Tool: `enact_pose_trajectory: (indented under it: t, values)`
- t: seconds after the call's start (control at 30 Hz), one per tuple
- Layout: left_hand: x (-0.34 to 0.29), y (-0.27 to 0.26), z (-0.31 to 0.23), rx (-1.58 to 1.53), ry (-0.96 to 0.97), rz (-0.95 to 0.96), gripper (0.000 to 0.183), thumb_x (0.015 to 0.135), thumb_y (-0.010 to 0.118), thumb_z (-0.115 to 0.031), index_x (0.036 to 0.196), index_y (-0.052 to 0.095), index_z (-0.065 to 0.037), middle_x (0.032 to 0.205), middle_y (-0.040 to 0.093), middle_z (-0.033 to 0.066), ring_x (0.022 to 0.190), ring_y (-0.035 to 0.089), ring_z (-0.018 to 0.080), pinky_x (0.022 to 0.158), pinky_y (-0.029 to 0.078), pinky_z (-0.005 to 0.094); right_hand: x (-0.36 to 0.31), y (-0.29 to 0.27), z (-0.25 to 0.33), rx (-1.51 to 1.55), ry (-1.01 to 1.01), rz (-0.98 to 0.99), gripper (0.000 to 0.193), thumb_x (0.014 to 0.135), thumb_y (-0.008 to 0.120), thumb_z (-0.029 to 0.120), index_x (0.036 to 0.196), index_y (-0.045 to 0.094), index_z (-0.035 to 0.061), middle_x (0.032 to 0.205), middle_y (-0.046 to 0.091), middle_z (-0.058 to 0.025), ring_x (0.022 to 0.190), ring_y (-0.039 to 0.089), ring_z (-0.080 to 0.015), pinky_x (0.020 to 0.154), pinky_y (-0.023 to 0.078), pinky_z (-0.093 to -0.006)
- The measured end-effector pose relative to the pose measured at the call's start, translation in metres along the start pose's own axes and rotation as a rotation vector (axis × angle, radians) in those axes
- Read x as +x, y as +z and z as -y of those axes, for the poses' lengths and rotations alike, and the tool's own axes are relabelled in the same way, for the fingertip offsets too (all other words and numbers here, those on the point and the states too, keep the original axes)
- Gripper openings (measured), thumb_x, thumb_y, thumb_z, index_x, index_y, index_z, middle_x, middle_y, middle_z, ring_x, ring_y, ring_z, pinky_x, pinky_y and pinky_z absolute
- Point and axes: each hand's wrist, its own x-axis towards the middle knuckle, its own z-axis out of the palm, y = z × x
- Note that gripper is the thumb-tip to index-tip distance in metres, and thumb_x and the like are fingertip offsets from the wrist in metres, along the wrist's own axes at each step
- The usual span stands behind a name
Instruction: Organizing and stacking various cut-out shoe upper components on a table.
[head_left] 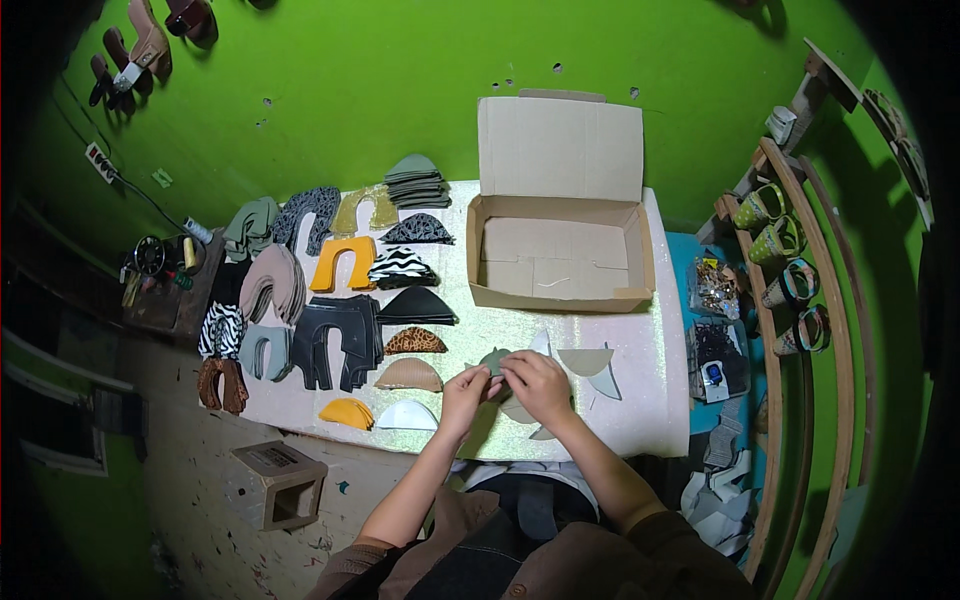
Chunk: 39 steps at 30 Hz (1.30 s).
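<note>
At the table's front edge, both of my hands are closed on one small grey-green cut piece point(493, 358) of leather-like material. My left hand point(466, 397) pinches it from the left, while my right hand point(538, 384) grips it from the other side; the fingers cover much of it. Beside my right hand lies a grey-green half-moon piece point(584, 360), overlapping a pale pointed piece point(607, 383). More loose pieces are partly hidden beneath my hands. Left of my left hand sit stacks of half-moon pieces, among them a tan stack point(410, 375) and a white one point(408, 414).
An open cardboard box point(560, 295) stands at the back of the table. U-shaped pieces, such as a dark grey stack point(322, 335) and a yellow stack point(340, 262), fill the left side. A wooden rack point(790, 200) with sandals rises at right. A wooden stool-like box point(275, 485) is on the floor.
</note>
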Motion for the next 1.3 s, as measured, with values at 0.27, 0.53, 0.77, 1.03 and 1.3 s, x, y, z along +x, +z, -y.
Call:
enact_pose_trajectory:
  t: [0.27, 0.53, 0.77, 1.03, 1.3]
  values:
    - [0.010, -0.023, -0.019, 0.042, 0.058, 0.093, 0.023, 0.092, 0.055, -0.014, 0.108, 0.054, 0.003, 0.095, 0.063, 0.0077, 0.084, 0.062, 0.0129, 0.075, 0.052, 0.0228, 0.000, 0.016, 0.021, -0.083, -0.078, 0.198, 0.028, 0.080, 0.062, 0.016, 0.105, 0.064, 0.0066, 0.110, 0.056, -0.0106, 0.104, 0.052, -0.0276, 0.084, 0.046, -0.0365]
    - [0.038, -0.055, -0.054, 0.098, 0.088, 0.161, 0.021, 0.092, 0.054, -0.012, 0.109, 0.053, 0.001, 0.095, 0.063, 0.0071, 0.083, 0.062, 0.0121, 0.073, 0.053, 0.0228, 0.029, 0.035, 0.001, 0.278, 0.412, 0.163, 0.051, 0.087, 0.060, 0.024, 0.129, 0.044, 0.0002, 0.117, 0.052, -0.0161, 0.113, 0.049, -0.0283, 0.094, 0.040, -0.0354]
    - [0.067, -0.083, -0.115, 0.075, 0.151, 0.143, 0.022, 0.093, 0.052, -0.013, 0.111, 0.051, 0.000, 0.098, 0.062, 0.0068, 0.085, 0.062, 0.0121, 0.077, 0.053, 0.0255, 0.090, 0.065, 0.012, 1.134, 0.907, 0.428, 0.049, 0.091, 0.056, 0.018, 0.135, 0.036, 0.0067, 0.121, 0.052, -0.0043, 0.108, 0.049, -0.0121, 0.088, 0.042, -0.0250]
    - [0.115, -0.095, -0.184, 0.112, 0.223, 0.211, 0.021, 0.093, 0.052, -0.012, 0.109, 0.051, 0.000, 0.093, 0.062, 0.0072, 0.083, 0.063, 0.0129, 0.074, 0.054, 0.0249, 0.159, 0.105, 0.002, 1.496, 0.784, 0.471, 0.035, 0.090, 0.057, 0.010, 0.122, 0.046, 0.0021, 0.101, 0.060, -0.0077, 0.085, 0.060, -0.0129, 0.075, 0.049, -0.0252]
    - [0.233, -0.113, -0.237, 0.499, 0.466, 0.099, 0.022, 0.091, 0.055, -0.014, 0.105, 0.054, 0.002, 0.084, 0.064, 0.0066, 0.076, 0.062, 0.0114, 0.069, 0.049, 0.0241, 0.298, 0.125, -0.030, 0.829, 0.747, 0.433, 0.025, 0.091, 0.056, 0.016, 0.109, 0.055, -0.0010, 0.091, 0.066, -0.0095, 0.073, 0.062, -0.0102, 0.060, 0.047, -0.0196]
